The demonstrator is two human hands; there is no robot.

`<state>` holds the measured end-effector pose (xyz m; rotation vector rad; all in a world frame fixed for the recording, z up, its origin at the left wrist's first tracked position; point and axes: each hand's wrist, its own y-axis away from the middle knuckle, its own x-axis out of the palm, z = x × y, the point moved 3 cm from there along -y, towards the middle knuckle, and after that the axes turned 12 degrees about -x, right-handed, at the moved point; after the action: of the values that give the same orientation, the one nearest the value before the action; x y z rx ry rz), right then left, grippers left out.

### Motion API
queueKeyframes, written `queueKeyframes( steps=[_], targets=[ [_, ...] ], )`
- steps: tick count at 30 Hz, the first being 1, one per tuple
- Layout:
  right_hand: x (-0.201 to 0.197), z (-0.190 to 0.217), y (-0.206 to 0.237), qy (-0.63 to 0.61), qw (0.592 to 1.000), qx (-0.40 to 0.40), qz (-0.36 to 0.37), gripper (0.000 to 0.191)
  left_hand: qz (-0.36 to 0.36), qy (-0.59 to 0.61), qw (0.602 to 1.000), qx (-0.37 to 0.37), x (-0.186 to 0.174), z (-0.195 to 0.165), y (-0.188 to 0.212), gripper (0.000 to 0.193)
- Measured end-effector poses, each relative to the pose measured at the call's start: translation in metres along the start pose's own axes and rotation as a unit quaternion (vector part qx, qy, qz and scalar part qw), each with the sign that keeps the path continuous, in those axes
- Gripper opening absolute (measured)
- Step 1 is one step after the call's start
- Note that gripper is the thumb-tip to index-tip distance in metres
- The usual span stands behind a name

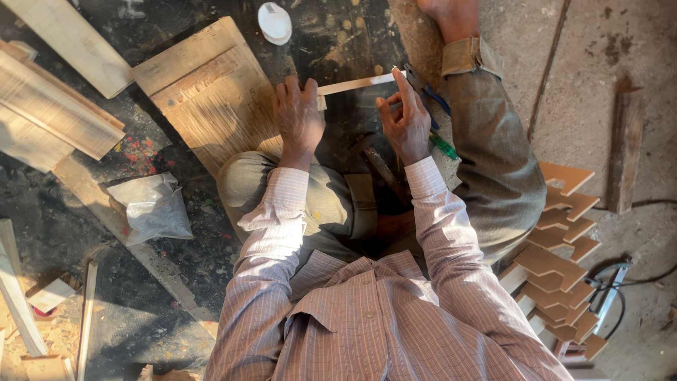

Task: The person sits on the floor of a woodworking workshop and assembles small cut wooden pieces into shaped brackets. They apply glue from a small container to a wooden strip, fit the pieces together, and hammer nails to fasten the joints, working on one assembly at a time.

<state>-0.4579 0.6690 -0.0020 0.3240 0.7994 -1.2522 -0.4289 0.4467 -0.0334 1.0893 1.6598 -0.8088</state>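
Workshop floor (106, 233), dark and littered with boards: I see the left hand (299, 116) and right hand (405, 123), fingers closed, gripping a thin wood strip (352, 85) above the knees.

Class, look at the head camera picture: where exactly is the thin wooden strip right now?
The thin wooden strip lies near the top centre, held between the left hand and the right hand, just right of the plywood board.

Two hands (300, 116) (405, 123), one thin strip (352, 85), one plastic bag (151, 206).
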Motion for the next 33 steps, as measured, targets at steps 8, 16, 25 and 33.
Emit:
queueKeyframes(
  steps=[8,16,25,33],
  targets=[
    [0.081,0.050,-0.116,0.078,0.939,-0.325,0.078,0.052,-0.019,0.018,0.999,-0.022,0.005,0.015,-0.009,0.016],
    [0.172,0.044,-0.178,0.198,0.895,-0.378,0.130,0.028,-0.022,0.028,0.999,-0.015,0.016,0.030,-0.031,0.010],
    [0.179,0.047,-0.190,0.113,0.918,-0.346,0.158,0.024,0.025,0.021,0.999,-0.017,0.006,0.030,-0.035,0.017],
    [0.167,0.058,-0.187,0.131,0.911,-0.349,0.174,0.034,0.014,0.031,0.999,-0.017,0.003,0.031,-0.026,0.020]
  ],
)
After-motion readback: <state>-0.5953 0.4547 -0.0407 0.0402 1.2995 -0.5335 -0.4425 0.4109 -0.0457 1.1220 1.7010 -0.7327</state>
